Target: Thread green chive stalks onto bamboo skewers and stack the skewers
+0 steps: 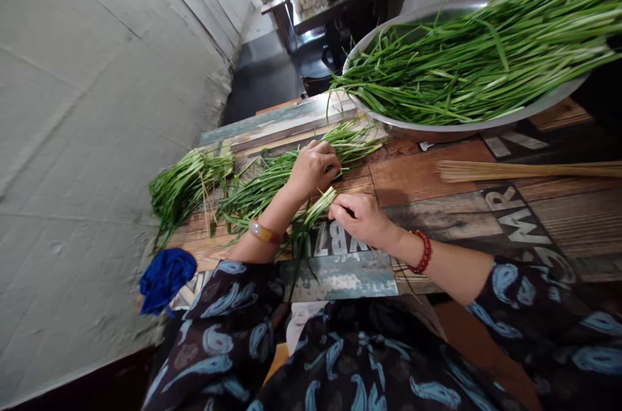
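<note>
My right hand [362, 220] is closed around a thin bamboo skewer [383, 260], with a small bunch of garlic chives [321, 206] at its far end. The white stem ends of this bunch lie by my fingertips, and its green leaves hang toward the table's near edge. My left hand [315, 168] rests on a loose pile of garlic chives [265, 188], its fingers curled down around some stems; the fingertips are partly hidden. Further left lies a heap of skewered chives [189, 184], with stick ends poking out.
A large metal bowl [357, 53] heaped with long chives [476, 67] stands at the back right. Bamboo skewers [529, 170] lie in a bundle on the right of the patterned table [437, 223]. A blue cloth [166, 279] sits at the left corner, beside a grey wall [87, 139].
</note>
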`<state>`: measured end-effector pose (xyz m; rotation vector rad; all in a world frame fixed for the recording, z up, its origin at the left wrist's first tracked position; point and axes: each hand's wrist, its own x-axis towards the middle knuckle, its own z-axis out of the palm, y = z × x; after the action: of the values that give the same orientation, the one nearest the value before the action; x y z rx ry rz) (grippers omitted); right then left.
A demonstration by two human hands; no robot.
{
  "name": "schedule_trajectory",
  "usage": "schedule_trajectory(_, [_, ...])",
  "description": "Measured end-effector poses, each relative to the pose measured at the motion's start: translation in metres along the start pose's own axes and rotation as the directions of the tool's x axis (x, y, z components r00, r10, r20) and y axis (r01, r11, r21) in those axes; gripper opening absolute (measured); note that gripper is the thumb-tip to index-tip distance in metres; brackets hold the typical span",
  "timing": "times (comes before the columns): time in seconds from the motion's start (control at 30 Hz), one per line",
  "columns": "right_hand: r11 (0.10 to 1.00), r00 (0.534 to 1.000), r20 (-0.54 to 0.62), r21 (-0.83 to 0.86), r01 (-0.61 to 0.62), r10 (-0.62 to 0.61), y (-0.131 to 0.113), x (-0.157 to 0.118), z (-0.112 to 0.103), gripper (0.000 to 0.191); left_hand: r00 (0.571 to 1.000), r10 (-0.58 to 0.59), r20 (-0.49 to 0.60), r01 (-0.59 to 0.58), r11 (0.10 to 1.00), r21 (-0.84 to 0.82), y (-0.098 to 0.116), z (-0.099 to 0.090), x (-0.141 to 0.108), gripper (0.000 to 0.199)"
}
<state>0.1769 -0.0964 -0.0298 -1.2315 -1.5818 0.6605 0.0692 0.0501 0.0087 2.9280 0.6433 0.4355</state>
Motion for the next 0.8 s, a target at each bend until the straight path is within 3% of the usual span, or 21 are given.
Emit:
schedule_trajectory(0.13, [0.999,1.000,0.009,0.039,0.008,-0.009,-0.001,-0.001,-0.002,0.028,0.970,-0.207,-0.128,0.179,0.964,-0.197,0.006,-0.016,-0.029,0.011])
schedule_trajectory(0.27, [0.997,0.999,0.005,0.062,0.046,-0.047,-0.003,-0.002,-0.004,0.027,0.900,-0.414,-0.134,0.336,0.857,-0.392,0.020,-0.021,-0.058,0.016])
schedule_trajectory(0.47, [0.998,0.998,0.045,0.036,0.047,-0.049,-0.009,-0.001,-0.009,0.028,0.886,-0.460,-0.060,0.326,0.709,-0.625,0.032,-0.014,-0.071,0.020])
schedule_trajectory(0.67, [0.999,0.996,0.090,0.034,-0.005,0.002,-0.010,-0.001,-0.011,0.027,0.828,-0.553,0.097,0.342,0.358,-0.869,0.035,-0.013,-0.073,0.026])
schedule_trajectory(0.8, [0.998,0.990,0.130,0.040,-0.054,0.048,-0.009,-0.002,-0.011,0.026,0.814,-0.557,0.163,0.349,0.245,-0.904,0.036,-0.015,-0.077,0.027])
